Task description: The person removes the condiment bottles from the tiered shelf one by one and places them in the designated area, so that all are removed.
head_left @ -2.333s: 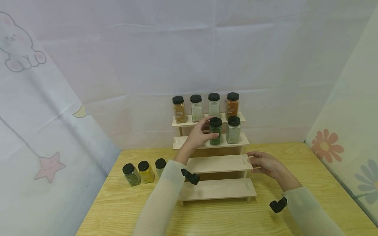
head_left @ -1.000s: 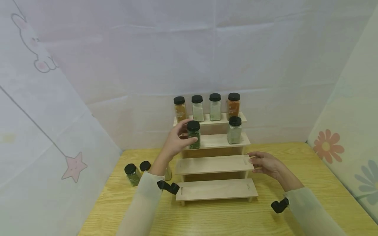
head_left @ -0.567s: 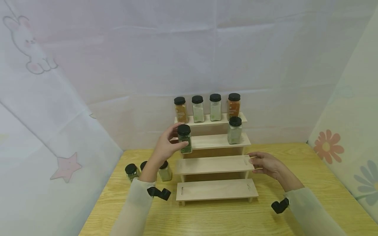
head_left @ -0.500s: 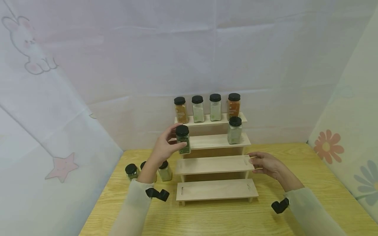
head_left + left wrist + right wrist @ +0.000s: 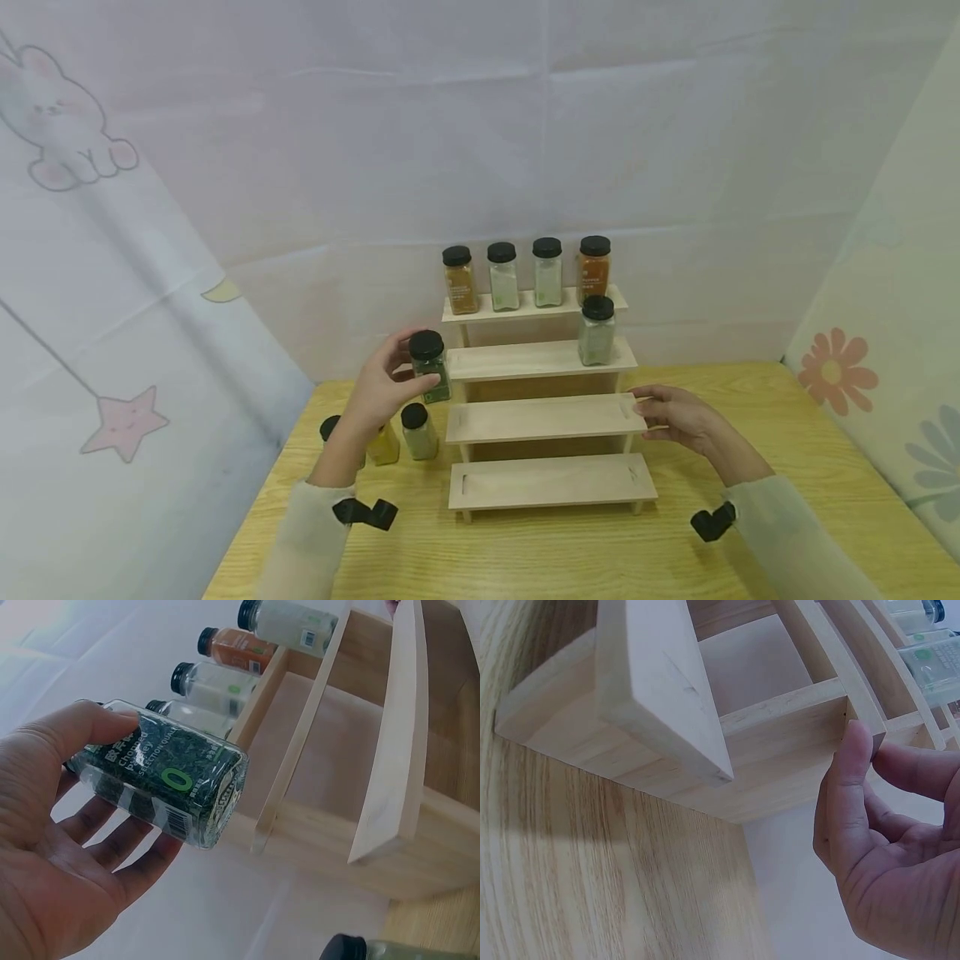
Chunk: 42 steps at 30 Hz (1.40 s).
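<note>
My left hand (image 5: 375, 390) grips a spice jar of dark green chopped parsley (image 5: 432, 372) with a black lid, thumb on its label, off the left end of the rack's second shelf from the top. In the left wrist view the jar (image 5: 176, 776) lies tilted across the fingers. My right hand (image 5: 677, 421) pinches the right end of the shelf below that one, on the stepped wooden rack (image 5: 546, 419). The right wrist view shows the thumb and forefinger at the shelf's corner. A pale jar (image 5: 596, 340) stands at the right of the second shelf.
On the top shelf (image 5: 525, 312) stand several jars, including a tan one (image 5: 461, 287) and an orange one (image 5: 594, 273). Left of the rack, on the wooden table (image 5: 480, 558), stand a pale green jar (image 5: 421, 437), a yellow one (image 5: 384, 447) and one mostly behind my left forearm.
My left hand has lifted the parsley jar from beside the pale jar on the second shelf and carried it left, off the rack. My right hand stays at the shelf end.
</note>
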Tool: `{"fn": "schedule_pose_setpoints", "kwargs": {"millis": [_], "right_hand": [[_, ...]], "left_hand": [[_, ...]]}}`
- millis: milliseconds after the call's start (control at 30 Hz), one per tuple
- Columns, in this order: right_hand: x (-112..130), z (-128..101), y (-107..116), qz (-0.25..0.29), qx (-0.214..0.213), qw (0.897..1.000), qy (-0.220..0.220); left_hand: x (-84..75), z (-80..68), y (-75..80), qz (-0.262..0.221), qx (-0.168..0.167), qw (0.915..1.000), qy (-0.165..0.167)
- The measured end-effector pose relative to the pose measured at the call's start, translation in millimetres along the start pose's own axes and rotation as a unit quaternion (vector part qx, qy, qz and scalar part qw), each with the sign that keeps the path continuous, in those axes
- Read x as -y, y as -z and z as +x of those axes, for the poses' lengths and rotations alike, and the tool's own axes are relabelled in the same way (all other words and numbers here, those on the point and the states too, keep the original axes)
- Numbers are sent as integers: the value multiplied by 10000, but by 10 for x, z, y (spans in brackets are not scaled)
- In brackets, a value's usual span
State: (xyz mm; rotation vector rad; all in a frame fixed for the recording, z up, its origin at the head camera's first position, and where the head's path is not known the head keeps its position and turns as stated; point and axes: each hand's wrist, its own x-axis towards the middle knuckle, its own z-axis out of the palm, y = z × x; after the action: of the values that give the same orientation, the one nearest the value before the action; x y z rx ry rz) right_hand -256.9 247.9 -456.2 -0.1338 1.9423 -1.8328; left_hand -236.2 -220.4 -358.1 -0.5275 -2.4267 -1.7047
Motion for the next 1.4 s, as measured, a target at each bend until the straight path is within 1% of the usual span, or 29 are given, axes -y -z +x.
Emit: {"fn": "schedule_pose_setpoints", "kwargs": {"millis": [133,300,400,600,800,933,1267,1400], "right_hand": [[12,-6,-4,-27,-63,10000,-50],[5,4,-2,-85,-100,9999,-47],[-1,8,-3,-96,-105,9999,-47],[5,7,-6,-86,-103,9999,-41],[6,6,-5,-52,-65,10000,-29],[-4,12,1,-30,-56,10000,-9],[-2,7,1,-47,-12,10000,22],[2,1,-2,-22,-19,10000,22]], "left_hand": [[11,-84,95,100,-44,9999,32],[33,-189,213,190,-115,9996,183],[33,-246,277,203,-160,9994,215],[76,-366,421,221,-261,9993,152],[158,-535,581,325,-402,9986,127],[229,-650,703,274,-462,9985,102],[454,-952,1019,251,-449,9986,84],[558,-1062,1127,67,-417,9990,157]]}}
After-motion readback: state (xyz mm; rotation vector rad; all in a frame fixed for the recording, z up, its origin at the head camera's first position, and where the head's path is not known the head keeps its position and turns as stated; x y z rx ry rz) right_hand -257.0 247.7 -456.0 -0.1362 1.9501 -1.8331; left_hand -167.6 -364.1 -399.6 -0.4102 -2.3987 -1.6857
